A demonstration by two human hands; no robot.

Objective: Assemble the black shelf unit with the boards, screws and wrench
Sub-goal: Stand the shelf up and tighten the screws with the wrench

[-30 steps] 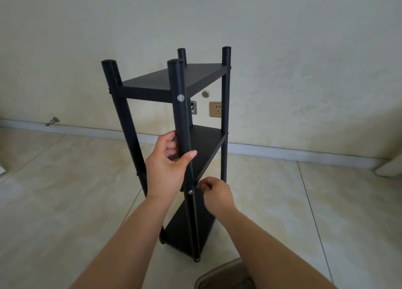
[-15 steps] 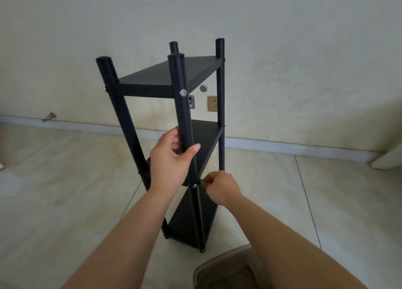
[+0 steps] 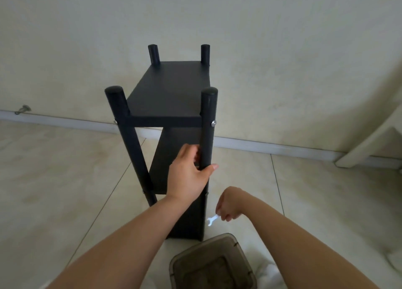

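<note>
Shelf unit (image 3: 174, 97) upright on floor, boards mounted, screws (image 3: 213, 122) visible at top | your left hand (image 3: 189, 175) wraps the near right post (image 3: 207, 127) | your right hand (image 3: 228, 206) pinches the wrench (image 3: 212, 219) beside the base | judged nearly done; final tightening possibly left.

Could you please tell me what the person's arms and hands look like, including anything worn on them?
Both forearms are bare up to the frame edge, with no sleeves showing. The left hand and right hand wear no gloves, and no watch, bracelet or ring shows. The left thumbnail looks short and unpainted.
</note>
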